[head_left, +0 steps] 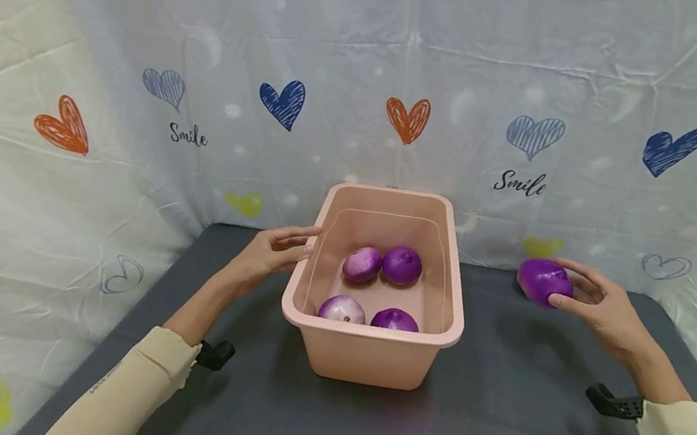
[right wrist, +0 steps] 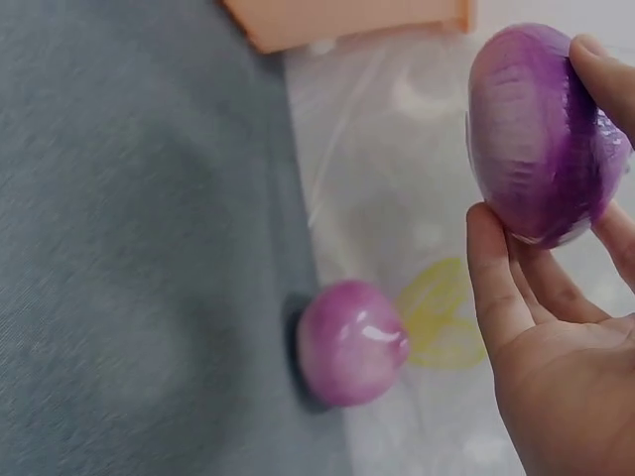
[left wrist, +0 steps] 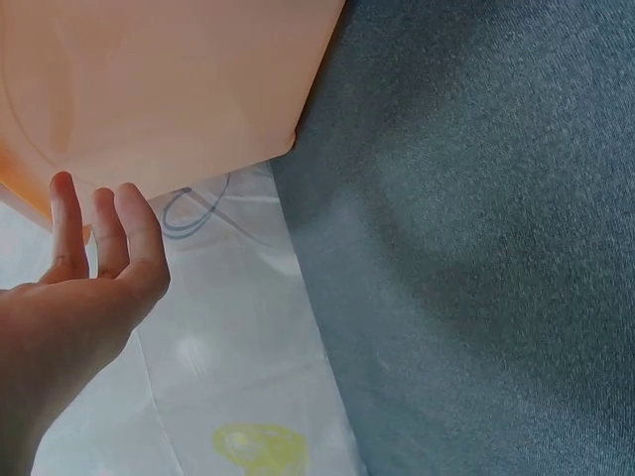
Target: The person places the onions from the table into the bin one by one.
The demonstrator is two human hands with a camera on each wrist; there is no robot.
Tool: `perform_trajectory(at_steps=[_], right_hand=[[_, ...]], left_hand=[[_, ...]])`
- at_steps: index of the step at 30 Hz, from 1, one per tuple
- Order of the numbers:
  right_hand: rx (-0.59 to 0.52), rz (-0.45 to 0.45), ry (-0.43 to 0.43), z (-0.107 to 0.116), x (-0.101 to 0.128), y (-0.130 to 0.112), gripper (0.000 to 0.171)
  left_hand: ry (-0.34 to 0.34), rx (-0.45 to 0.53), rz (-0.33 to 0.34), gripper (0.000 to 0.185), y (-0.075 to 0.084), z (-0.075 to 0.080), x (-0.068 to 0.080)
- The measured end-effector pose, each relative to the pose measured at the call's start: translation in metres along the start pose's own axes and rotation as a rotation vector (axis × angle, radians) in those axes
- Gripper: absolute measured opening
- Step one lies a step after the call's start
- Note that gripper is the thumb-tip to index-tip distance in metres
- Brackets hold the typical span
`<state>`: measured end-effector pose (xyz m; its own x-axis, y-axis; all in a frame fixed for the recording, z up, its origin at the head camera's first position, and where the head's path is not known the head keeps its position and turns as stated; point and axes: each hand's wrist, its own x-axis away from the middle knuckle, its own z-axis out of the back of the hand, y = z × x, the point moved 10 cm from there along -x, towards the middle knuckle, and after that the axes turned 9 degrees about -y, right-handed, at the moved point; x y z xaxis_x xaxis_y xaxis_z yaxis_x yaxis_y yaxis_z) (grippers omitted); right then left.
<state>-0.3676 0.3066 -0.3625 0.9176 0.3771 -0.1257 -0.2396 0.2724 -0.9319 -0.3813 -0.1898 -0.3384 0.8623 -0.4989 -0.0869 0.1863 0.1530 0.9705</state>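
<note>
My right hand [head_left: 605, 313] pinches a purple onion [head_left: 543, 282] between thumb and fingertips, raised above the dark table at the right. The right wrist view shows this held onion [right wrist: 531, 134] large and glossy, and a second onion [right wrist: 352, 342] lying on the table beyond it. In the head view that second onion is mostly hidden behind the held one. A peach-pink plastic bin [head_left: 365, 357] stands at the centre with several red onions [head_left: 402, 266] inside. My left hand [head_left: 266, 254] is at the bin's left rim, fingers loosely extended, fingertips right at the edge.
The dark grey table [head_left: 479, 429] runs back to a whitish curtain [head_left: 359, 48] printed with hearts and the word Smile. More of this sheeting hangs along the left and right sides. Dark bands [head_left: 613, 401] are strapped on both wrists.
</note>
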Motion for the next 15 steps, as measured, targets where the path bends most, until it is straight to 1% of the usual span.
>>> perform_trajectory(at_steps=[5, 15], right_hand=[[-0.021, -0.010, -0.004, -0.004, -0.007, -0.018, 0.060], [-0.045, 0.049, -0.021, -0.015, -0.029, -0.054, 0.059]], left_hand=[[0.012, -0.016, 0.008, 0.051, 0.001, 0.000, 0.000], [-0.008, -0.031, 0.056, 0.052, 0.001, 0.002, 0.002]])
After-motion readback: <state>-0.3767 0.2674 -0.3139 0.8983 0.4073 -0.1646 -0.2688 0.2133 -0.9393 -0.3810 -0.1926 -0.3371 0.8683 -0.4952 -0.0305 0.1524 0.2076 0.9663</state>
